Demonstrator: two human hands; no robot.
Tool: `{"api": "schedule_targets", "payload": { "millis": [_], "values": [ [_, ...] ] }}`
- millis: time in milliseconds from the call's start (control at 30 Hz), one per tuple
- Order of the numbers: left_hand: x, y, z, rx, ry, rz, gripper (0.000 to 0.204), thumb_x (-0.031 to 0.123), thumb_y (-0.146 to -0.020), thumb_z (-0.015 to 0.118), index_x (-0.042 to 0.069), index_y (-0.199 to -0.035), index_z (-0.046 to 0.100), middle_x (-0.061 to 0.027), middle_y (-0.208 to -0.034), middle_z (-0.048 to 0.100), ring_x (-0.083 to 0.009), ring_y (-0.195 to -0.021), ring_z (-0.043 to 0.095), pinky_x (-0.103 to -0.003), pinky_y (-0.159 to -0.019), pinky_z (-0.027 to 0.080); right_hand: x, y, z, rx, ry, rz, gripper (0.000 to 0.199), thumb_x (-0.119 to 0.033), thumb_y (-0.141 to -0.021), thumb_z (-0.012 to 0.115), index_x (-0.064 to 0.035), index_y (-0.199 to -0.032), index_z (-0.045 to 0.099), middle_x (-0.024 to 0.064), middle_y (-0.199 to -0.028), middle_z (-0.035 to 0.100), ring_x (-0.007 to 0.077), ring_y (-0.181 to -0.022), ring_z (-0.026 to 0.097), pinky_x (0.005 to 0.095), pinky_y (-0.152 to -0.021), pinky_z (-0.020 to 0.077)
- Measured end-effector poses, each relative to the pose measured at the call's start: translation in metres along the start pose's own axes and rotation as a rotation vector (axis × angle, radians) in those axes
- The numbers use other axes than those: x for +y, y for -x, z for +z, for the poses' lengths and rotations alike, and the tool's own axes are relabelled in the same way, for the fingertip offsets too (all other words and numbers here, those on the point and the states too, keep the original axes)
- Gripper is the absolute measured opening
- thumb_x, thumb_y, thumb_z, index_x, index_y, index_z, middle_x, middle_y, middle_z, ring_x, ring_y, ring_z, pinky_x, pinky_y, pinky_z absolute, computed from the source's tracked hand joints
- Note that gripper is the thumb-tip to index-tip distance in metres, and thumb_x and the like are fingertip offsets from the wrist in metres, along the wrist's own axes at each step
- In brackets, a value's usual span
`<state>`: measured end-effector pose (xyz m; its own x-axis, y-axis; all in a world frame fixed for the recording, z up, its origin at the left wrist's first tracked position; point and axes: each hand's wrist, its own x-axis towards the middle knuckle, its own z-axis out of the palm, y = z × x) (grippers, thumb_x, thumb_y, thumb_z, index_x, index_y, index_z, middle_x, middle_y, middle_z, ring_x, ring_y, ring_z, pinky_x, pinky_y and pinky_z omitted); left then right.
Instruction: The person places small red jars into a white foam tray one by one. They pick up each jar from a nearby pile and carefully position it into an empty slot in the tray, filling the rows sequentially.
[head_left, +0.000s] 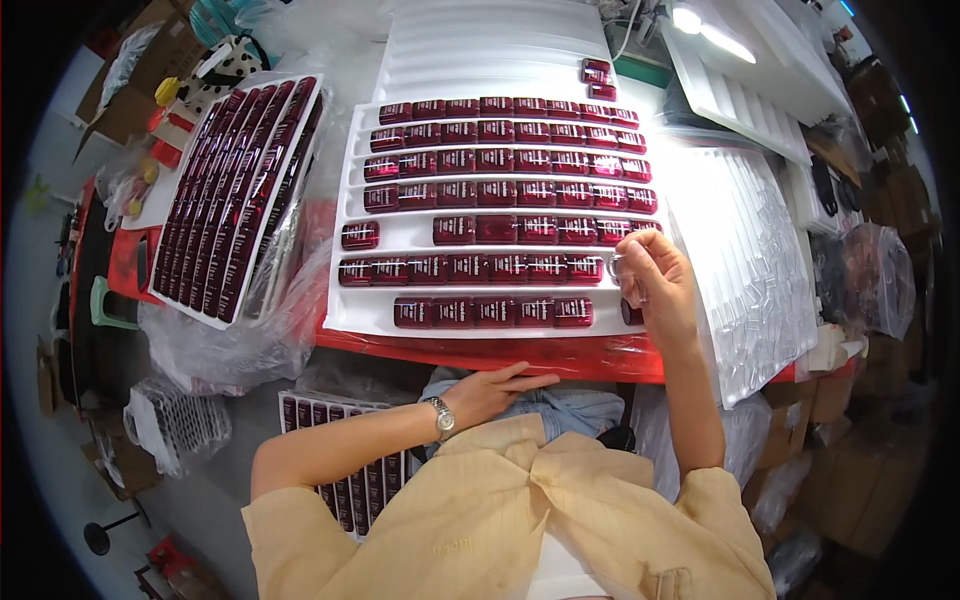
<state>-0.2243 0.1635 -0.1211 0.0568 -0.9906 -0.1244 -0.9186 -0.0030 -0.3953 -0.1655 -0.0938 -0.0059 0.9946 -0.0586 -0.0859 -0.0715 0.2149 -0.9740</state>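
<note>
A white grooved tray [360,312] lies in front of me on a red table, its rows filled with several dark red rectangular bottles [496,190]. My right hand [655,285] hovers at the tray's right edge, fingers pinched on a small clear cap [622,268]. My left hand [490,390], with a wristwatch, rests flat and empty on my lap below the table's front edge. The front row holds several bottles [492,312] and has a free stretch at each end.
A second tray [235,195] packed with dark red bottles sits tilted at left on plastic bags. A tray of clear caps [745,270] lies at right. An empty white tray [490,45] stands behind. Another bottle tray [345,470] lies by my left knee. Cartons crowd the right.
</note>
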Motion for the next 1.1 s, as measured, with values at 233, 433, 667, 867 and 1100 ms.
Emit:
{"api": "schedule_targets", "payload": {
  "millis": [233, 433, 667, 867, 1100],
  "values": [
    [0.001, 0.0, 0.001, 0.023, 0.013, -0.03, 0.027, 0.029, -0.078, 0.055, 0.022, -0.098, 0.072, 0.0008, -0.15, 0.038, -0.011, -0.146, 0.0, -0.051, -0.116, -0.001, 0.005, -0.001, 0.002, 0.026, -0.018, -0.001, 0.013, -0.016, -0.096, 0.056, -0.0036, -0.095, 0.061, -0.0031, -0.063, 0.052, 0.0019, -0.051, 0.041, 0.0172, -0.046, 0.03],
    [-0.013, 0.01, -0.03, 0.094, 0.276, -0.212, 0.028, 0.026, -0.076, 0.061, 0.012, -0.1, 0.066, -0.0094, -0.136, 0.051, -0.0172, -0.135, 0.031, -0.05, -0.112, 0.017, 0.003, 0.001, 0.002, 0.005, 0.018, 0.043, 0.013, -0.012, -0.095, 0.057, -0.002, -0.102, 0.062, 0.0016, -0.073, 0.062, 0.0011, -0.052, 0.043, 0.0161, -0.047, 0.0313],
    [-0.09, 0.03, -0.094, 0.683, 1.55, -1.126, 0.039, -0.005, -0.076, 0.062, -0.001, -0.114, 0.055, -0.009, -0.104, 0.063, -0.0133, -0.092, 0.062, -0.026, -0.083, 0.049, -0.027, 0.012, 0.051, -0.195, -0.098, 0.012, 0.014, 0.003, -0.088, 0.06, 0.0015, -0.102, 0.057, 0.0078, -0.086, 0.066, 0.0047, -0.071, 0.059, 0.016, -0.054, 0.0417],
    [-0.113, 0.01, -0.088, 1.14, 1.782, -1.113, 0.04, -0.006, -0.086, 0.052, -0.001, -0.125, 0.055, -0.0061, -0.117, 0.049, -0.0081, -0.09, 0.052, -0.022, -0.078, 0.048, -0.011, 0.005, 0.105, -0.157, 0.101, -0.196, 0.015, 0.003, -0.084, 0.067, 0.0019, -0.095, 0.058, 0.0049, -0.084, 0.064, 0.0046, -0.069, 0.06, 0.0194, -0.056, 0.0469],
    [-0.118, 0.024, -0.078, 1.043, 1.88, -1.043, 0.044, -0.005, -0.082, 0.063, 0.001, -0.125, 0.056, -0.0061, -0.117, 0.048, -0.0095, -0.088, 0.056, -0.022, -0.076, 0.052, 0.0, 0.0, 0.108, -0.086, 0.468, -0.473, 0.016, 0.003, -0.077, 0.072, -0.0001, -0.088, 0.06, 0.0053, -0.073, 0.062, 0.0058, -0.05, 0.051, 0.0212, -0.044, 0.0395]
  ]
}}
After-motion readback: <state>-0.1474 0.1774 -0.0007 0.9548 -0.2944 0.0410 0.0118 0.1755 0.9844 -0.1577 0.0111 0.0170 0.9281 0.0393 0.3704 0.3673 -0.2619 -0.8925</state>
